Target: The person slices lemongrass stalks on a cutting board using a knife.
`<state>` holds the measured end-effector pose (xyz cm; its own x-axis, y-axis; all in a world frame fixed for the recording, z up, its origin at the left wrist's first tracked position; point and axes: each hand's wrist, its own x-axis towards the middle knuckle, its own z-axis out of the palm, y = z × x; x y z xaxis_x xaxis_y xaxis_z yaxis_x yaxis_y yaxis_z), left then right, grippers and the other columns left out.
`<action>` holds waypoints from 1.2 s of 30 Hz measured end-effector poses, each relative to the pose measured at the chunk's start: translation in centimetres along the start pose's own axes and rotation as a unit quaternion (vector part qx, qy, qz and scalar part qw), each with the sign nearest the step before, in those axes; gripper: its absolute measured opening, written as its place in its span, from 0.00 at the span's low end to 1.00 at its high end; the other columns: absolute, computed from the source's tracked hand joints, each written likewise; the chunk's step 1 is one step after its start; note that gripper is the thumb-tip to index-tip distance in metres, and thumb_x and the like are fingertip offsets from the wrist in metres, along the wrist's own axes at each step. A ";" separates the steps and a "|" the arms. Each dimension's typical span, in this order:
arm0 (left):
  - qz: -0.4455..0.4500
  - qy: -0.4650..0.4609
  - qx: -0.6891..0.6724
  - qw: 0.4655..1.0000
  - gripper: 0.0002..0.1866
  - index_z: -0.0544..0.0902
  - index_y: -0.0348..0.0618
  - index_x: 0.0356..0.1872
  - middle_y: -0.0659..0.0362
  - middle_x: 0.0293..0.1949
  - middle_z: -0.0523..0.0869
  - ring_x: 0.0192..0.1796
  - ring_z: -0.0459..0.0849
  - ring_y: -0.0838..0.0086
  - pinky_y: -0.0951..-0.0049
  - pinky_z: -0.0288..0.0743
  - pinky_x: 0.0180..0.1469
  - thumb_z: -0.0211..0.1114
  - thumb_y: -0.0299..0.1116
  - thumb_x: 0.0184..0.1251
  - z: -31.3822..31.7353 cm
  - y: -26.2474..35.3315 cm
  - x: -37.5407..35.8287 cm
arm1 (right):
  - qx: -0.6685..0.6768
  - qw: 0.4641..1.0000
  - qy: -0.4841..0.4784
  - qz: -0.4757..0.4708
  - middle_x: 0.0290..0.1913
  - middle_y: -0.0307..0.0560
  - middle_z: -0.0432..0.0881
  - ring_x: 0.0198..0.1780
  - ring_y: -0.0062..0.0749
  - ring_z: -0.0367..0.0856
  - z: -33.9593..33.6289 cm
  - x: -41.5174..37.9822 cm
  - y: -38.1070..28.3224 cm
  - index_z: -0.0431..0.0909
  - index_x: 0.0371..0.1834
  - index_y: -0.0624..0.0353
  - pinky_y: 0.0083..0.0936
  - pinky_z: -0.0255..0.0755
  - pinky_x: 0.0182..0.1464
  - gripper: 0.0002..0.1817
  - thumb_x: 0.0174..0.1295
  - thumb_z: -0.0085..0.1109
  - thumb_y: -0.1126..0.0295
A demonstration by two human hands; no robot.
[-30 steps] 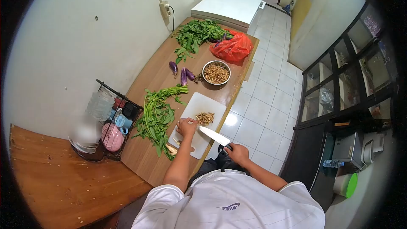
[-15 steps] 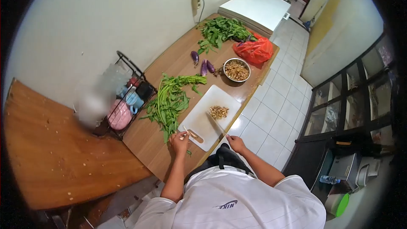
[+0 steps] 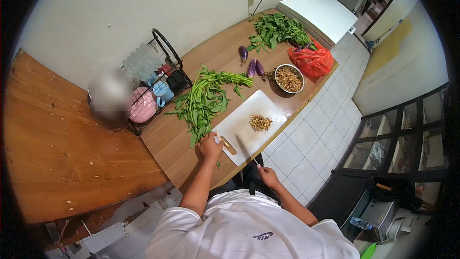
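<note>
Fingers of the right hand (image 3: 270, 177) close around the handle of a knife (image 3: 247, 146), its blade over a white cutting board (image 3: 232, 125) near the front edge of the table (image 3: 218, 58). The left hand (image 3: 211, 147) curls at the board's slotted end beside a pale strip (image 3: 219, 137); whether it pinches that, I cannot tell. Chopped brown pieces (image 3: 260, 123) lie on the board.
</note>
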<state>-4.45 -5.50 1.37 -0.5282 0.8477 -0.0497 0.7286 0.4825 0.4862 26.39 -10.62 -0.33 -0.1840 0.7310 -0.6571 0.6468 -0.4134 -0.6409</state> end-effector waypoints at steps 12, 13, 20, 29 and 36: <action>0.026 -0.065 -0.018 0.997 0.14 0.92 0.53 0.43 0.62 0.40 0.92 0.46 0.89 0.62 0.59 0.74 0.54 0.74 0.43 0.57 1.1 2.1 2.7 | 0.021 0.998 0.046 -0.030 0.24 0.49 0.80 0.28 0.36 0.77 -1.6 0.8 -2.2 0.81 0.31 0.66 0.37 0.71 0.35 0.33 0.75 0.50 0.42; 0.055 -0.075 -0.053 0.994 0.14 0.92 0.54 0.44 0.61 0.39 0.93 0.46 0.90 0.62 0.61 0.74 0.55 0.73 0.43 0.57 1.4 2.8 2.8 | 0.007 0.998 0.053 -0.038 0.24 0.50 0.80 0.29 0.37 0.78 -1.4 1.3 -1.8 0.82 0.32 0.66 0.38 0.72 0.36 0.33 0.75 0.50 0.42; 0.050 -0.080 -0.068 0.993 0.19 0.90 0.57 0.50 0.65 0.41 0.92 0.51 0.86 0.63 0.57 0.73 0.54 0.75 0.42 0.55 4.9 6.3 3.4 | -0.049 0.999 -0.016 0.016 0.43 0.65 0.87 0.50 0.62 0.85 -3.6 1.5 -4.4 0.85 0.45 0.62 0.47 0.76 0.53 0.35 0.73 0.46 0.36; 0.082 -0.055 -0.105 0.990 0.07 0.93 0.54 0.37 0.62 0.39 0.91 0.45 0.86 0.61 0.58 0.80 0.47 0.74 0.37 0.58 5.6 6.5 3.0 | -0.062 0.998 -0.006 0.004 0.49 0.65 0.87 0.57 0.60 0.84 -4.6 2.3 -4.0 0.86 0.53 0.57 0.45 0.76 0.60 0.35 0.72 0.46 0.35; 0.089 -0.026 -0.102 0.990 0.06 0.94 0.54 0.34 0.59 0.38 0.91 0.44 0.87 0.58 0.60 0.81 0.47 0.76 0.38 0.55 5.9 5.5 3.1 | -0.091 0.996 -0.015 0.007 0.50 0.67 0.86 0.58 0.62 0.83 -4.1 2.9 -3.3 0.86 0.53 0.59 0.46 0.75 0.62 0.36 0.72 0.46 0.35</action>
<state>0.50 1.03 -1.21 -0.3727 0.9279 0.0103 0.7015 0.2745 0.6577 26.77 -4.95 1.50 -0.1947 0.7082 -0.6786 0.7723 -0.3159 -0.5512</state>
